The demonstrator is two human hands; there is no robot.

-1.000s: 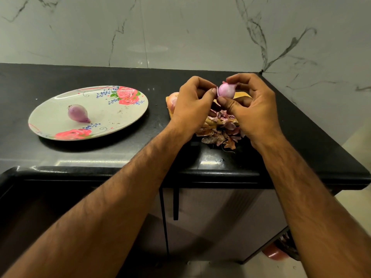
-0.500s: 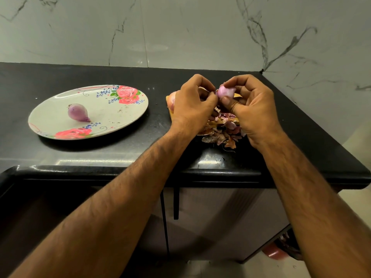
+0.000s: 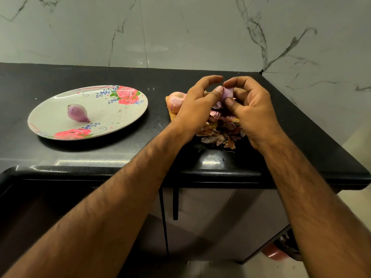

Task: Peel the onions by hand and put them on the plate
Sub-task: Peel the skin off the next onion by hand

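Resting on the black counter [image 3: 80, 157] at the left is a flowered plate [image 3: 112, 115], and on its bare middle lies one peeled onion [image 3: 77, 112], purple, on its side, its pointed tip toward the near right. Well apart from the plate, to the right, an orange board [image 3: 170, 115] lies on the counter, and an unpeeled onion [image 3: 176, 101] sits at its far left corner, partly hidden behind the left hand [image 3: 197, 109]. That hand is raised over the board with its fingers arched and its thumb pressed on the held onion [image 3: 226, 94], a small pale purple one kept up in the air between both hands, above the board and away from the plate. The right hand [image 3: 255, 109] meets it from the other side, fingers curled over the top of the held onion and thumb pinching it from below, so both hands grip the same piece. Under the hands a heap of brown and purple skins [image 3: 218, 135] covers the near part of the board and spills onto the counter toward its front edge. A grey marble wall [image 3: 200, 33] rises behind the counter
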